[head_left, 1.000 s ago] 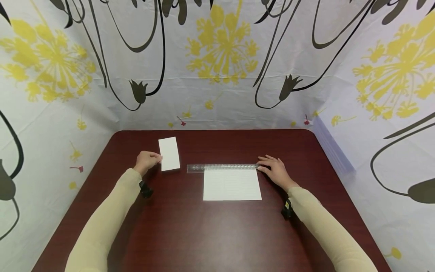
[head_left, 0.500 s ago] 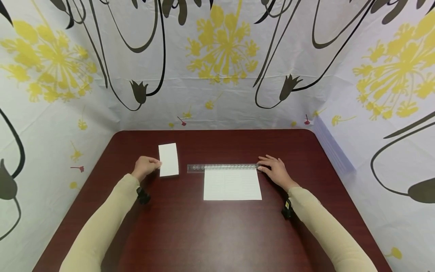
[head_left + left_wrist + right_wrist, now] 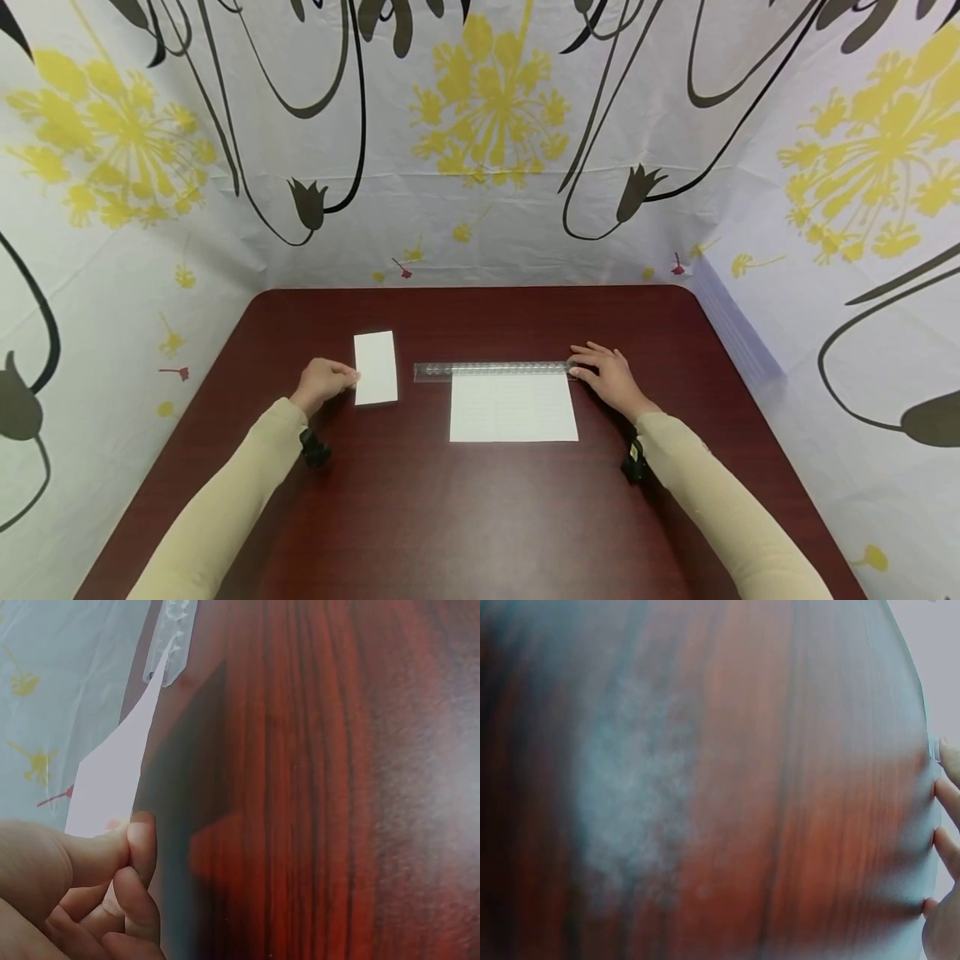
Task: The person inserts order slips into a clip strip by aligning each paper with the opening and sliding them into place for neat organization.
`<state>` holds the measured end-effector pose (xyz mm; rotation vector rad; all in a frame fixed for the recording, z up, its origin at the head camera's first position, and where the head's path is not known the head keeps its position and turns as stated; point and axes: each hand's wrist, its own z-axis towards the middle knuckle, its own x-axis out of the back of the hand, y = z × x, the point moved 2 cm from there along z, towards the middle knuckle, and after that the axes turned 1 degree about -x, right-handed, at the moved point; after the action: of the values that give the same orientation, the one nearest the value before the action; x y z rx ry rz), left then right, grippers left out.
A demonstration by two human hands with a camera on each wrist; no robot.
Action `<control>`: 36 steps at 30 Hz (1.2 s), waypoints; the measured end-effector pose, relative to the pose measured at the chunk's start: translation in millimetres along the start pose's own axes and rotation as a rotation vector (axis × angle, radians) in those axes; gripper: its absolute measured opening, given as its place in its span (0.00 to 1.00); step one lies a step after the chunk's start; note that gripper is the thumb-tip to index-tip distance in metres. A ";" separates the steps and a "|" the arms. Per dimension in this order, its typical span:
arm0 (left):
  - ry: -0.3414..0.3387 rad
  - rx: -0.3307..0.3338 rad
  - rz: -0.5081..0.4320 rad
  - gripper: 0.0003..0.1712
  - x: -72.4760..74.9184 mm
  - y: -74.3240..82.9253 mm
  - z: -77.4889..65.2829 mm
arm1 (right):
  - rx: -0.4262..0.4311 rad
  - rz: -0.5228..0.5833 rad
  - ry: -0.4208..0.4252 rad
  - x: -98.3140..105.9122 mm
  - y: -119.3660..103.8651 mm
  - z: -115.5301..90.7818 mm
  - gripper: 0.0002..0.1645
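Note:
My left hand [image 3: 325, 381] pinches the left edge of a small white paper rectangle [image 3: 377, 367] between thumb and fingers. In the left wrist view that paper piece [image 3: 112, 772] is tilted and casts a shadow on the table. A clear plastic ruler [image 3: 435, 372] lies across the far edge of a larger white paper sheet [image 3: 513, 408] with faint lines. On the ruler's right end rests my right hand [image 3: 609, 377], fingers spread and fingertips down. Only the fingertips [image 3: 946, 795] of that hand show at the right wrist view's edge.
The dark red wooden table [image 3: 495, 517] has rounded far corners. A white curtain [image 3: 480, 225] with yellow and grey flower prints surrounds it at the back and sides. Dark wrist devices sit below both sleeves.
My left hand has moved toward me with the small paper piece, which now sits lower and nearly level with the ruler. The right hand, ruler and larger sheet have stayed put.

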<state>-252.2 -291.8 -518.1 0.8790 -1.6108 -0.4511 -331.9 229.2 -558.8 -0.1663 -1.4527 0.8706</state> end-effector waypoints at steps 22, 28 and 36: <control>-0.045 0.034 0.069 0.14 -8.4 -1.8 -23.1 | -0.019 -0.007 -0.012 -1.3 0.9 1.4 0.21; -0.065 0.040 0.068 0.13 -10.1 -3.2 -26.0 | -0.018 -0.004 -0.011 -0.4 -0.2 1.1 0.21; -0.076 0.038 0.077 0.12 -14.9 -2.9 -33.5 | -0.015 -0.006 -0.007 -1.3 1.0 1.4 0.20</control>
<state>-218.9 -276.6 -522.1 0.8339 -1.7218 -0.4053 -333.4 228.5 -560.1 -0.1702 -1.4656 0.8569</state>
